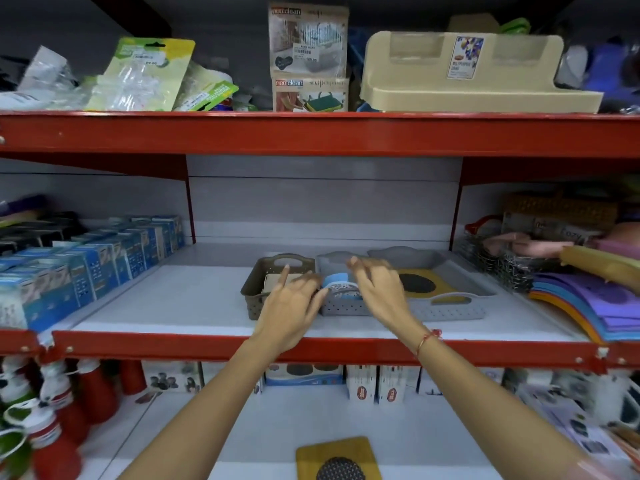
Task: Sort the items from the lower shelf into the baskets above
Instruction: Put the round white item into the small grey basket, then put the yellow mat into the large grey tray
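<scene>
- Yellow card with a dark mesh oval, the scrubber pack (pixel 339 460), lies flat on the lower shelf (pixel 242 420) nearest me, not yet sorted; the boxed goods behind it look like ordinary stock, though I cannot say for sure.
- Both forearms reach up and forward over the red shelf edge (pixel 173 344), well apart at the elbows and closing together at the baskets.
- Left hand (pixel 291 303) is palm down, fingers spread and loose, over the near rim where the brown basket (pixel 252 289) touches the small grey basket (pixel 343 304); it grasps nothing that I can see.
- Right hand (pixel 377 289), thread bracelet at the wrist, is also palm down with fingers splayed over the small grey basket, just above a blue-topped item (pixel 336 280) sitting in it. Motion blur hides whether the fingertips touch it; I judge the hand empty.
- Risk: these light baskets stand loose side by side, so a careless push could, I think, shove them back or skew them.
- Risk: the blue-topped item stands high in its basket and might tip out if brushed.
- Farther right, the wide grey tray (pixel 481 287) already holds a matching yellow scrubber card (pixel 426 282); reaching across could knock it.
</scene>
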Demonstrator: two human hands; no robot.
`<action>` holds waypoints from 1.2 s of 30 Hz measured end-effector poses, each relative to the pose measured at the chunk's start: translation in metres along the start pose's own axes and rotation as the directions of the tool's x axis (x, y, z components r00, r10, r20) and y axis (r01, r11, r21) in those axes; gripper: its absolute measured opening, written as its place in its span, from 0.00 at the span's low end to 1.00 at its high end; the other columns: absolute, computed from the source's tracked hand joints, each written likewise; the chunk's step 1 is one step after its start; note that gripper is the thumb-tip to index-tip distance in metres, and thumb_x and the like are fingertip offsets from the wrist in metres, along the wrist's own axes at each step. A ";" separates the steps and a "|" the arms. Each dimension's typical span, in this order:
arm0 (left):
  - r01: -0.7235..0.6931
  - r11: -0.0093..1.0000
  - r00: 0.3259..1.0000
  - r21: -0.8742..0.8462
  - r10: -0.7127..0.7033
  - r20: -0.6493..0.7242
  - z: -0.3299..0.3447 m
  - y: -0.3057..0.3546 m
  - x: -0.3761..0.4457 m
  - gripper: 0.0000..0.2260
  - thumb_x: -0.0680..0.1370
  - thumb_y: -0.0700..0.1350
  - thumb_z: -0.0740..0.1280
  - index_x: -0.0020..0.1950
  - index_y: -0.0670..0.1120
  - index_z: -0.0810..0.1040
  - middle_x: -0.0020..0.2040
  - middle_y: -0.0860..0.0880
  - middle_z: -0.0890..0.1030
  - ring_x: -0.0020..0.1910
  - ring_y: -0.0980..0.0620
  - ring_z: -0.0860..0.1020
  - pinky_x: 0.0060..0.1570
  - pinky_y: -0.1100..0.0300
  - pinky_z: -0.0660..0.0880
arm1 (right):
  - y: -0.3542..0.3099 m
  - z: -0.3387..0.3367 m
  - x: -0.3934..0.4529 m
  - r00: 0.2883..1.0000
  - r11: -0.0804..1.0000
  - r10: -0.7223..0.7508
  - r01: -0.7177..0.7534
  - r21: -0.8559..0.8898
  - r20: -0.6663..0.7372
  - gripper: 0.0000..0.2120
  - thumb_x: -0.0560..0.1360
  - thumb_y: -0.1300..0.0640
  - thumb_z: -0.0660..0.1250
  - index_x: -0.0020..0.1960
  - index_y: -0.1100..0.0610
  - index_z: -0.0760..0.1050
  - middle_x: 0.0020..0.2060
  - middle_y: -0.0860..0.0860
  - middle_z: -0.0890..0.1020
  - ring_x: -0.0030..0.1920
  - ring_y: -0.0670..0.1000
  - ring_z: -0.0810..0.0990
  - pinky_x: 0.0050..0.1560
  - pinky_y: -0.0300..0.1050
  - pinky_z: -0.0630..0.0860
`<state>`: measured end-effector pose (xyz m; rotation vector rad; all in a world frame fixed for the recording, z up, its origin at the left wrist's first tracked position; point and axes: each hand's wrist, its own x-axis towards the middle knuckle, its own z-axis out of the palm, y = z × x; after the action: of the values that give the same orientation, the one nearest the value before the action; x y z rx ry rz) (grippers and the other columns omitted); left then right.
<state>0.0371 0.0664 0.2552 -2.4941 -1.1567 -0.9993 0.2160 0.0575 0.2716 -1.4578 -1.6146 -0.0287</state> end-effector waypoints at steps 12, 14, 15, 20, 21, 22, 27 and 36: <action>0.120 0.933 0.973 -0.339 -0.178 -0.146 0.062 0.031 -0.153 0.13 0.79 0.46 0.54 0.54 0.44 0.77 0.51 0.47 0.80 0.52 0.49 0.76 0.54 0.52 0.71 | 0.038 0.035 -0.185 0.983 0.974 0.014 0.028 0.226 -0.184 0.16 0.80 0.54 0.54 0.40 0.57 0.77 0.36 0.50 0.79 0.41 0.51 0.76 0.43 0.44 0.71; 0.340 0.890 0.940 -0.303 -0.323 0.107 0.088 0.031 -0.184 0.18 0.78 0.52 0.51 0.59 0.47 0.74 0.57 0.50 0.77 0.58 0.50 0.74 0.59 0.54 0.68 | 0.064 0.053 -0.211 0.988 0.971 0.153 -0.146 0.187 -0.022 0.12 0.79 0.53 0.57 0.43 0.53 0.77 0.40 0.48 0.80 0.45 0.49 0.76 0.46 0.43 0.71; 0.450 0.863 0.884 -0.230 -0.394 0.252 0.102 0.029 -0.195 0.21 0.77 0.55 0.49 0.62 0.47 0.72 0.61 0.49 0.75 0.62 0.49 0.72 0.62 0.53 0.65 | 0.078 0.062 -0.222 0.969 0.960 0.237 -0.245 0.133 0.077 0.09 0.80 0.54 0.59 0.48 0.52 0.77 0.46 0.49 0.81 0.51 0.50 0.76 0.50 0.44 0.72; 0.655 0.739 0.440 0.158 -0.542 0.716 0.148 0.020 -0.230 0.25 0.81 0.53 0.53 0.73 0.38 0.59 0.78 0.41 0.51 0.77 0.46 0.47 0.74 0.44 0.47 | 0.137 0.097 -0.255 0.630 0.787 0.600 -0.574 -0.226 0.492 0.28 0.79 0.52 0.61 0.75 0.59 0.57 0.76 0.56 0.60 0.77 0.57 0.51 0.75 0.49 0.53; 0.653 0.735 0.398 0.182 -0.537 0.744 0.155 0.019 -0.233 0.26 0.81 0.53 0.53 0.73 0.37 0.59 0.78 0.40 0.48 0.77 0.46 0.43 0.74 0.43 0.44 | 0.144 0.102 -0.258 0.585 0.762 0.626 -0.597 -0.249 0.515 0.30 0.79 0.51 0.61 0.76 0.60 0.54 0.77 0.56 0.58 0.78 0.58 0.48 0.76 0.50 0.51; 0.653 0.733 0.375 0.192 -0.533 0.759 0.159 0.020 -0.236 0.26 0.81 0.53 0.52 0.72 0.36 0.59 0.78 0.40 0.45 0.77 0.46 0.41 0.74 0.43 0.42 | 0.147 0.105 -0.261 0.552 0.746 0.642 -0.610 -0.267 0.531 0.31 0.79 0.50 0.60 0.76 0.60 0.53 0.77 0.56 0.57 0.78 0.58 0.48 0.76 0.50 0.51; 0.815 0.579 0.339 0.017 -0.500 0.797 0.185 0.028 -0.242 0.22 0.80 0.47 0.55 0.72 0.39 0.61 0.78 0.41 0.41 0.77 0.46 0.39 0.74 0.43 0.40 | 0.147 0.119 -0.268 0.521 0.717 0.643 -0.667 -0.203 0.562 0.31 0.78 0.50 0.64 0.76 0.59 0.57 0.75 0.56 0.63 0.76 0.56 0.59 0.75 0.49 0.58; 0.916 0.045 0.354 -0.399 -0.560 0.749 0.182 0.028 -0.233 0.33 0.66 0.42 0.75 0.67 0.44 0.64 0.74 0.44 0.60 0.72 0.44 0.62 0.67 0.49 0.68 | 0.136 0.095 -0.253 0.482 0.552 0.681 -0.833 0.046 0.552 0.32 0.72 0.56 0.73 0.72 0.58 0.64 0.68 0.55 0.73 0.66 0.53 0.72 0.61 0.39 0.67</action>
<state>0.0401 -0.0084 -0.0323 -2.5882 -3.1062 -1.5448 0.2321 -0.0428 -0.0128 -1.8995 -1.0617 1.1624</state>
